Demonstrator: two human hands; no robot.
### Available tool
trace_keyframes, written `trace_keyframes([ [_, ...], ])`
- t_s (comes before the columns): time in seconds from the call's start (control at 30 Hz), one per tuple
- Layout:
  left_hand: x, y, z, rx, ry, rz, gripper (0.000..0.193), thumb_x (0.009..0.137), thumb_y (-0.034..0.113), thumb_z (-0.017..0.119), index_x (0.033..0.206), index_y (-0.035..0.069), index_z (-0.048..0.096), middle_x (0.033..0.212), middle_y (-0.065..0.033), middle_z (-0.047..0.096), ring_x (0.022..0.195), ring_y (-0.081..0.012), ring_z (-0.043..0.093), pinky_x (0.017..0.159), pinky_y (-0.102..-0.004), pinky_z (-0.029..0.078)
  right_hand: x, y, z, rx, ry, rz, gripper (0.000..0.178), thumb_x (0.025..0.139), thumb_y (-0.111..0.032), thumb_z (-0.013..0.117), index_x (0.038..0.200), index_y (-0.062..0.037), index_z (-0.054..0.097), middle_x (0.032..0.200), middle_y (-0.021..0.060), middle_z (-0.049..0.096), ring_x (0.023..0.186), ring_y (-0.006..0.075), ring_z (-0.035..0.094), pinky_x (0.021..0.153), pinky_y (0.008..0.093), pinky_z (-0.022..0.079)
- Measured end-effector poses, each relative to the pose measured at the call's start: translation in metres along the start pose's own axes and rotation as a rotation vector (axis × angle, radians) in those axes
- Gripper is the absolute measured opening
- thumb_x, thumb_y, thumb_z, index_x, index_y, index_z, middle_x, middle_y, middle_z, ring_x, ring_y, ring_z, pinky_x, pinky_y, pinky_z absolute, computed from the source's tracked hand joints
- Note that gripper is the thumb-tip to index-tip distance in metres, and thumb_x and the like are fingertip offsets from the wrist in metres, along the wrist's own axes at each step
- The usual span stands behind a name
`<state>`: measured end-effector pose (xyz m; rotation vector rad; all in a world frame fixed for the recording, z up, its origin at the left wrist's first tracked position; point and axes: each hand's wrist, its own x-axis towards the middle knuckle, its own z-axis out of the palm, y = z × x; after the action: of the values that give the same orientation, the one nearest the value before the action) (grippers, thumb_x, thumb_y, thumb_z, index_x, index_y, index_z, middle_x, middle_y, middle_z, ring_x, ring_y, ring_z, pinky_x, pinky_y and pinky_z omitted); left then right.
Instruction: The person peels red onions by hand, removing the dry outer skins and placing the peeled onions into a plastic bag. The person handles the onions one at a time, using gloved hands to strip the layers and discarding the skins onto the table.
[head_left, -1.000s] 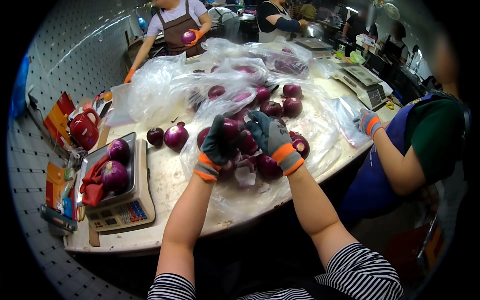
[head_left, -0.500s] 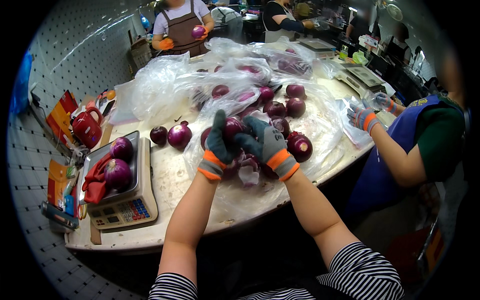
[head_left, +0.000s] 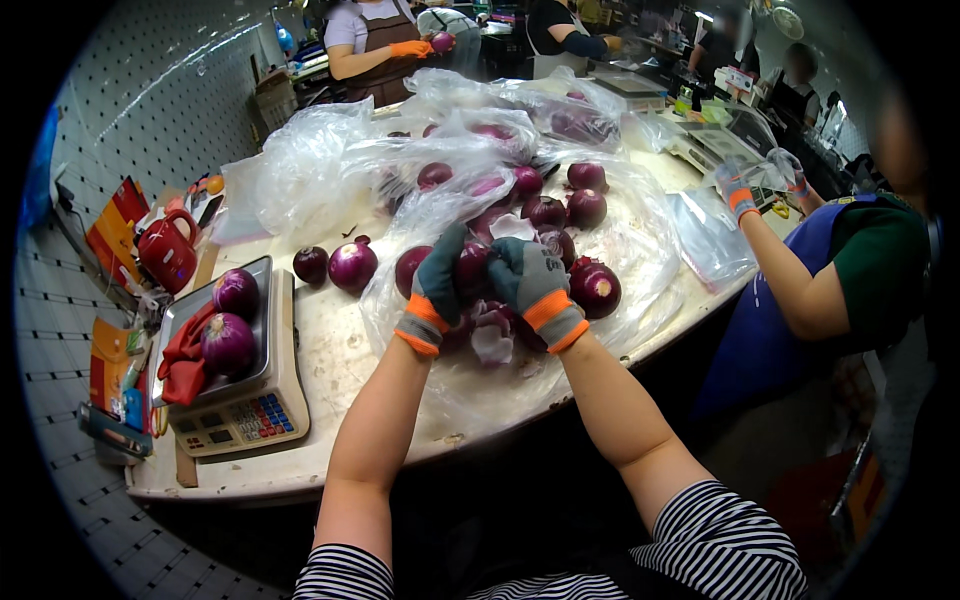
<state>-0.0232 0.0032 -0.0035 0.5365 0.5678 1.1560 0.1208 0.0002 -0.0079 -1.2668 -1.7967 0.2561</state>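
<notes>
Between my two gloved hands is a red onion [head_left: 472, 268]. My left hand [head_left: 438, 284] wraps round its left side, the thumb upright. My right hand [head_left: 530, 278] is closed at its right side, fingers curled against it. Beneath and around my hands lie more red onions on a clear plastic bag [head_left: 640, 290], among them one to the right [head_left: 596, 290]. Loose pale onion skin [head_left: 492, 336] hangs below my hands, and another peeled flake [head_left: 513, 226] lies just beyond them.
On the left a scale [head_left: 245, 420] carries two onions [head_left: 228, 343] and a red cloth [head_left: 184, 365]. Two more onions [head_left: 352, 266] sit beside it. Crumpled plastic bags [head_left: 310, 150] cover the table's far side. A co-worker in a blue apron [head_left: 770, 310] handles clear bags at right; another across holds an onion [head_left: 441, 42].
My right fingers have curled in closer on the onion. The co-worker at right has raised a clear bag. The person across has moved right with their onion.
</notes>
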Motion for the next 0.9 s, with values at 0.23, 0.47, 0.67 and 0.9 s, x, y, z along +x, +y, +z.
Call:
trace_keyframes([
  [0.23, 0.01, 0.001, -0.015, -0.21, -0.141, -0.054, 0.04, 0.088, 0.04, 0.054, 0.098, 0.002, 0.057, 0.086, -0.0114, 0.062, 0.08, -0.0272, 0.063, 0.074, -0.0392, 0.054, 0.02, 0.006, -0.022, -0.148, -0.119, 0.202, 0.047, 0.087, -0.044, 0.049, 0.11, -0.0036, 0.054, 0.089, 0.0218, 0.063, 0.081, 0.0378, 0.062, 0.072, 0.0446, 0.048],
  [0.47, 0.013, -0.001, -0.023, -0.226, 0.028, 0.053, 0.043, 0.086, 0.042, 0.057, 0.099, 0.001, 0.057, 0.085, -0.0131, 0.063, 0.082, -0.0253, 0.062, 0.076, -0.0386, 0.053, -0.001, -0.017, -0.002, -0.404, -0.233, -0.005, 0.046, 0.089, -0.027, 0.046, 0.126, -0.0017, 0.039, 0.091, 0.0191, 0.063, 0.079, 0.033, 0.064, 0.064, 0.0424, 0.051],
  [0.67, 0.026, -0.016, -0.018, -0.148, -0.067, 0.179, 0.031, 0.088, 0.036, 0.057, 0.096, 0.006, 0.06, 0.081, -0.0054, 0.063, 0.069, -0.0172, 0.061, 0.063, -0.03, 0.051, -0.006, -0.012, 0.004, -0.478, -0.166, -0.05, 0.056, 0.081, -0.015, 0.052, 0.134, -0.0088, 0.035, 0.094, 0.0168, 0.063, 0.076, 0.0347, 0.063, 0.064, 0.0447, 0.051],
  [0.9, 0.043, -0.032, -0.046, 0.828, -0.05, 0.869, 0.021, 0.089, 0.021, 0.055, 0.1, 0.004, 0.059, 0.086, -0.007, 0.063, 0.076, -0.0186, 0.061, 0.068, -0.0292, 0.05, -0.002, -0.013, -0.001, -0.358, -0.231, 0.006, 0.057, 0.079, -0.012, 0.052, 0.133, -0.0096, 0.035, 0.096, 0.0175, 0.064, 0.08, 0.0348, 0.064, 0.067, 0.0455, 0.051],
])
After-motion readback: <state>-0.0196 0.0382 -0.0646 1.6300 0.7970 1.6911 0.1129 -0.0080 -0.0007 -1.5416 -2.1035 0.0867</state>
